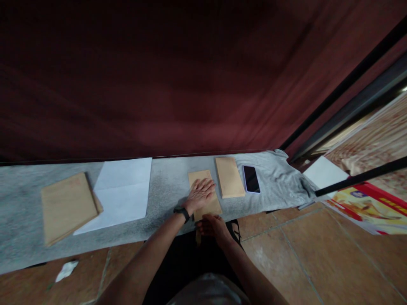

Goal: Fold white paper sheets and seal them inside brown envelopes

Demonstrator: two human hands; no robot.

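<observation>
Seeing left hand (199, 192) flat, fingers spread, pressing the brown envelope (197, 177). Its long axis runs near-to-far on the grey mat (168, 186). Right hand (212, 224) is at the envelope's near end, fingers curled; I can't tell if they pinch it. Second envelope (229, 177) and phone (251, 178) lie just right, with tiled floor (302, 254) nearer.

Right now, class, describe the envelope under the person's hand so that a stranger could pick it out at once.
Find the grey cloth below the dark red curtain. Left of the black phone near its middle lie a bare brown envelope, then the envelope you want: only it has the left hand flat on it.
</observation>
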